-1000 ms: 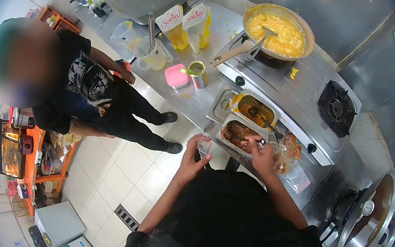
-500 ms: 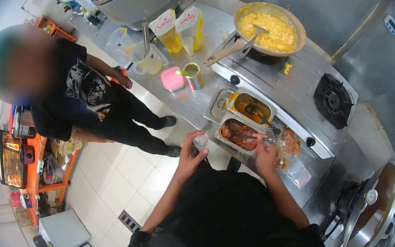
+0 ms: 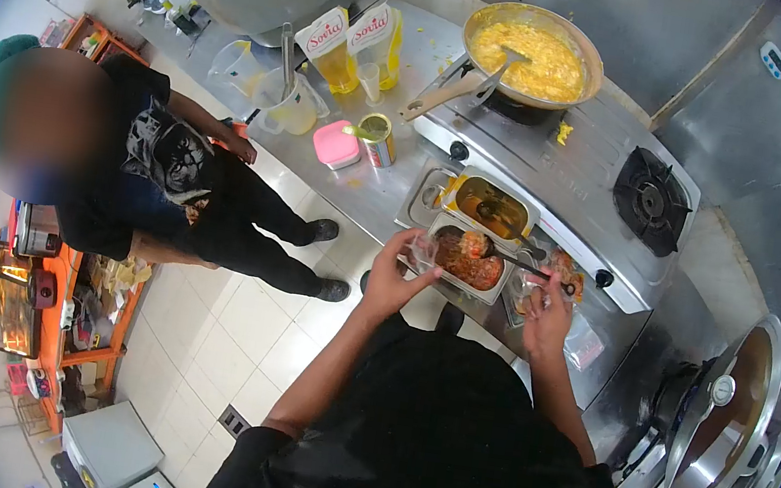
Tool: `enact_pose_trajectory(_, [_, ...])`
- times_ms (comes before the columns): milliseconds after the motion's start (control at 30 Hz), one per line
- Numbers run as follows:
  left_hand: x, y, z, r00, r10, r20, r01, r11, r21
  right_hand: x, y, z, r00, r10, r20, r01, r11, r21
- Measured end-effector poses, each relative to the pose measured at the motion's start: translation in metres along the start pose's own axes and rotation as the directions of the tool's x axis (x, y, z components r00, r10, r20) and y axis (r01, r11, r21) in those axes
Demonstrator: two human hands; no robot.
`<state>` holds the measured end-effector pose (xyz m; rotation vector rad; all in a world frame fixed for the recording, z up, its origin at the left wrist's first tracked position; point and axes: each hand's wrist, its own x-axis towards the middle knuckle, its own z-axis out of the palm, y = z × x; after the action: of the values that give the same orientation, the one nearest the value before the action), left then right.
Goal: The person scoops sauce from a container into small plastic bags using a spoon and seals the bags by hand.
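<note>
From where I watch, the head view is my only one, and it shows the left hand [image 3: 398,273] curled in a part-open C, thumb and fingers round a small clear cup [image 3: 422,248] at the near left corner of a steel container [image 3: 464,289]. The right hand [image 3: 548,318] is nearly closed, fingers pinching the dark handle of a ladle [image 3: 527,266] close to its end; its bowl, heaped with chunky reddish food [image 3: 473,245], sits over the container, just beside the cup. What worries me first is spillage: the mound looks high and loose, so a small tilt could shed pieces. The cup's narrow mouth, held by the counter [image 3: 366,203] edge, leaves little margin, and drips could land on the fingers or the floor [image 3: 270,317]. That far-back grip, I judge, lets the loaded bowl roll; a firm squeeze might buckle the cup's thin wall. Swung wide, the ladle could also knock the dark spoon [image 3: 534,249] whose handle crosses the rim of the neighbouring sauce container [image 3: 454,193]. Against half a second ago, I see the left hand farther forward, cup now up to the container, where it had been nearer the body. The right hand has drawn back to the right and the ladle has come up loaded, while the frying pan [image 3: 598,74] remains on the stove.
</note>
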<state>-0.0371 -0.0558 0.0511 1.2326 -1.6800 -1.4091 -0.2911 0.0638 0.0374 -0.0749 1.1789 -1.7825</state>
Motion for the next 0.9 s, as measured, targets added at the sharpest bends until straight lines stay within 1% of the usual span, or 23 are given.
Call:
enact_pose_trajectory(33, [0.004,-0.003,0.007,0.999,0.05,-0.009,-0.05,0.999,0.01,-0.004,-0.008,0.002,1.0,-0.002,0.016,0.001,0.999,0.054])
enact_pose_trajectory(67, [0.007,-0.006,0.012,0.995,0.1,-0.016,-0.1,0.995,0.022,-0.007,-0.013,0.003,1.0,0.0,0.022,-0.002,0.999,0.053])
enact_pose_trajectory(100, [0.01,-0.001,0.015,0.995,0.101,-0.02,-0.1,0.995,0.022,-0.009,-0.018,0.003,0.999,-0.016,0.044,0.012,0.996,0.088])
enact_pose_trajectory(133, [0.012,0.005,0.018,0.986,0.167,-0.011,-0.166,0.984,0.071,-0.012,-0.023,0.004,0.997,-0.034,0.064,0.026,0.992,0.121])
enact_pose_trajectory(167, [0.014,0.01,0.02,0.973,0.231,0.002,-0.23,0.966,0.117,-0.016,-0.028,0.006,0.997,-0.033,0.065,0.025,0.993,0.118])
enact_pose_trajectory(200, [0.016,0.013,0.022,0.973,0.23,-0.001,-0.229,0.967,0.115,-0.019,-0.032,0.008,0.996,-0.043,0.084,0.032,0.99,0.135])
enact_pose_trajectory(267, [0.019,0.017,0.024,0.955,0.291,0.062,-0.297,0.939,0.175,-0.025,-0.04,0.014,0.993,-0.054,0.105,0.037,0.988,0.149])
enact_pose_trajectory(300, [0.02,0.019,0.025,0.955,0.291,0.059,-0.296,0.939,0.173,-0.027,-0.042,0.018,0.995,-0.049,0.089,0.037,0.99,0.139])
enact_pose_trajectory(367, [0.022,0.022,0.026,0.924,0.374,0.085,-0.383,0.907,0.174,-0.029,-0.043,0.022,0.996,-0.045,0.076,0.035,0.991,0.127])
enact_pose_trajectory(433, [0.016,0.035,0.025,0.934,0.348,0.079,-0.357,0.921,0.158,-0.031,-0.042,0.024,0.987,-0.132,0.095,0.13,0.991,0.029])
enact_pose_trajectory(467, [0.016,0.04,0.024,0.942,0.327,0.075,-0.334,0.932,0.141,-0.032,-0.042,0.024,0.985,-0.138,0.102,0.136,0.99,0.032])
enact_pose_trajectory(533, [0.016,0.041,0.024,0.934,0.352,0.06,-0.357,0.918,0.174,-0.037,-0.039,0.023,0.925,-0.299,0.233,0.338,0.929,-0.15])
enact_pose_trajectory(567, [0.015,0.041,0.024,0.928,0.369,0.048,-0.37,0.906,0.205,-0.04,-0.039,0.025,0.922,-0.304,0.238,0.344,0.928,-0.147])
enact_pose_trajectory(600, [0.013,0.043,0.024,0.942,0.332,0.059,-0.337,0.922,0.191,-0.045,-0.041,0.033,0.827,-0.438,0.353,0.547,0.774,-0.321])
enact_pose_trajectory(633, [0.012,0.046,0.023,0.94,0.338,0.056,-0.342,0.92,0.192,-0.051,-0.044,0.039,0.702,-0.52,0.487,0.711,0.543,-0.446])
enact_pose_trajectory(667, [0.01,0.05,0.023,0.942,0.331,0.057,-0.336,0.923,0.189,-0.056,-0.048,0.041,0.686,-0.468,0.557,0.722,0.533,-0.441])
enact_pose_trajectory(700, [0.008,0.052,0.023,0.945,0.322,0.059,-0.328,0.926,0.186,-0.058,-0.053,0.045,0.685,-0.468,0.559,0.723,0.532,-0.44])
enact_pose_trajectory(733, [0.008,0.05,0.025,0.945,0.323,0.058,-0.328,0.926,0.186,-0.06,-0.059,0.048,0.544,-0.447,0.71,0.838,0.332,-0.433])
enact_pose_trajectory(767, [0.008,0.046,0.027,0.933,0.357,0.04,-0.358,0.918,0.17,-0.063,-0.064,0.052,0.396,-0.38,0.836,0.917,0.124,-0.378])
enact_pose_trajectory(800, [0.009,0.044,0.027,0.919,0.393,0.021,-0.391,0.907,0.157,-0.068,-0.068,0.056,0.385,-0.303,0.872,0.92,0.055,-0.387])
enact_pose_trajectory(833, [0.008,0.043,0.026,0.916,0.4,0.02,-0.398,0.903,0.159,-0.074,-0.072,0.061,0.378,-0.309,0.873,0.923,0.051,-0.382])
enact_pose_trajectory(900, [0.006,0.043,0.024,0.949,0.306,0.075,-0.315,0.93,0.192,-0.082,-0.078,0.07,0.321,-0.209,0.924,0.938,-0.068,-0.341])
